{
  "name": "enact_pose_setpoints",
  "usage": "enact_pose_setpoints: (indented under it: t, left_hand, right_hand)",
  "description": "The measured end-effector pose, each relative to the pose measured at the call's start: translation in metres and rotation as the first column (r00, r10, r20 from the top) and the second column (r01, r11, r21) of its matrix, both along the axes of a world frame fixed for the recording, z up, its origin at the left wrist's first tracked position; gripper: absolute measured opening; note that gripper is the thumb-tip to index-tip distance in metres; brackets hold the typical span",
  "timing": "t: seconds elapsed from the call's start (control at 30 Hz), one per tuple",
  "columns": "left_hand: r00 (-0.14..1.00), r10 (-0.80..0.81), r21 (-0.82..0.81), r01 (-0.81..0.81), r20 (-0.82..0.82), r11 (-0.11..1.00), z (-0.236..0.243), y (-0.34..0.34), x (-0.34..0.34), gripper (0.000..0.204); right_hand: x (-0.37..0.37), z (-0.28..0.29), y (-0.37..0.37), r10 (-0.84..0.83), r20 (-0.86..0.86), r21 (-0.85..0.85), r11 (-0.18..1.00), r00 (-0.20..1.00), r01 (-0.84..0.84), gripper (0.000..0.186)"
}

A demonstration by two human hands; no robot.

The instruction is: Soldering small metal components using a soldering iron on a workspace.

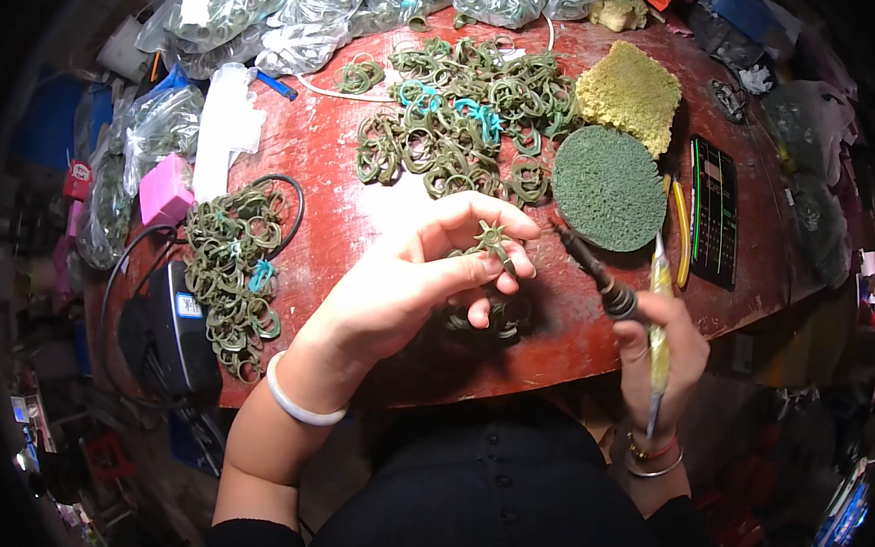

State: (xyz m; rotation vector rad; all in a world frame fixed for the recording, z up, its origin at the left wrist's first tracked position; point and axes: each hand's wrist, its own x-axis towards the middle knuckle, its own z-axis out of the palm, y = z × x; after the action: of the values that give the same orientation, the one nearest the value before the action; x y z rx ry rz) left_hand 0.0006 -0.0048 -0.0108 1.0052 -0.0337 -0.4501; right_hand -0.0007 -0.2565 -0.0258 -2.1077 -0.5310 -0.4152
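Note:
My left hand (pixel 381 290) pinches a small green star-topped piece (pixel 491 239) between thumb and fingers, above the table's front part. Below those fingers, partly hidden in shadow, lies a dark green cluster (pixel 510 323). In my right hand (pixel 670 363) are two tools: a dark pen like a soldering iron (pixel 590 266), its tip pointing at the star piece but apart from it, and a slim yellow-handled tool (pixel 660 337) standing nearly upright between the fingers. A large pile of green rings (pixel 445 144) with some turquoise pieces lies beyond my left hand.
Right of the pile are a round green pad (pixel 608 189), a yellow sponge (pixel 629 90), yellow tweezers (pixel 679 233) and a black phone-like device (pixel 712 212). More green rings (pixel 233 266), a pink block (pixel 166 189) and a black corded box (pixel 189 323) sit left. Plastic bags (pixel 233 5) line the back.

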Motion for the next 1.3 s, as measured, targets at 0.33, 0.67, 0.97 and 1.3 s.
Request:
enact_pose_setpoints:
  t: [0.33, 0.67, 0.97, 1.3]
  left_hand:
    - [0.999, -0.003, 0.021, 0.004, -0.034, 1.0, -0.0029, -0.0035, -0.0007, 0.031]
    - [0.998, -0.007, 0.039, 0.009, -0.057, 0.999, -0.0008, -0.0036, -0.0003, 0.029]
    - [0.999, -0.01, 0.053, 0.012, -0.038, 0.998, 0.0002, -0.0044, -0.0004, 0.03]
    - [0.999, -0.007, 0.021, 0.008, -0.038, 1.0, -0.003, -0.0047, -0.0014, 0.03]
  right_hand:
    - [-0.0099, -0.0076, 0.0079, 0.018, 0.015, -0.019, 1.0, 1.0, -0.018, 0.026]
    - [-0.0085, -0.006, 0.0089, 0.041, 0.05, -0.053, 0.998, 0.998, -0.039, 0.025]
    - [-0.0085, -0.0066, 0.0092, 0.04, 0.039, -0.066, 0.997, 0.998, -0.037, 0.026]
    - [-0.0104, -0.0084, 0.0081, 0.028, 0.063, -0.047, 0.999, 0.998, -0.025, 0.026]
